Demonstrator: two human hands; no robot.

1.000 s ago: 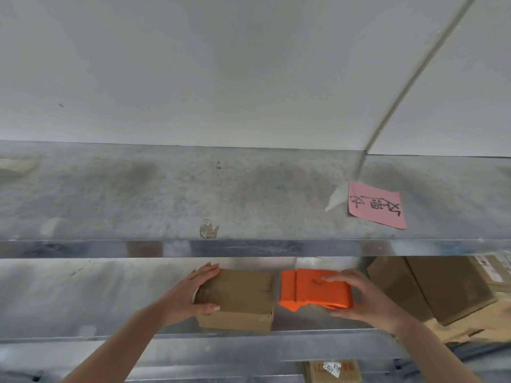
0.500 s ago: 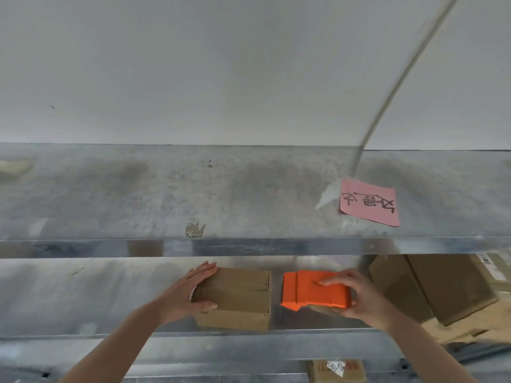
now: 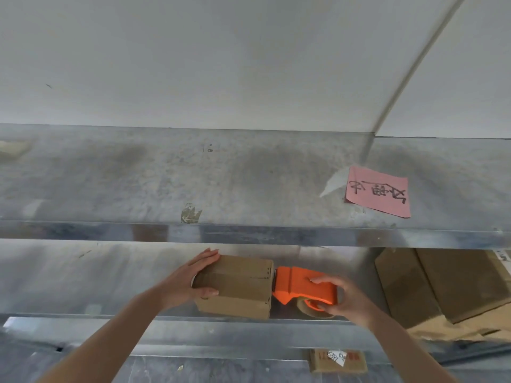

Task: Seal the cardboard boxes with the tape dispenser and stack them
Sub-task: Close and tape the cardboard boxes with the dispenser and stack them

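A small brown cardboard box [image 3: 237, 286] sits on the lower metal shelf [image 3: 83, 286]. My left hand [image 3: 190, 277] holds its left end, fingers straight along the top and thumb on the front face. An orange tape dispenser [image 3: 304, 287] with a roll of brown tape touches the box's right end. My right hand [image 3: 343, 299] grips the dispenser, fingers over its top and thumb under the roll.
An upper metal shelf [image 3: 249, 183] runs across the view, with a pink handwritten note [image 3: 377, 194] at its right. Larger cardboard boxes [image 3: 448, 283] and crumpled brown paper lie on the lower shelf to the right. A small labelled box [image 3: 338, 360] sits below.
My right hand has moved the dispenser left until its front meets the box's right end. My left hand stays on the box.
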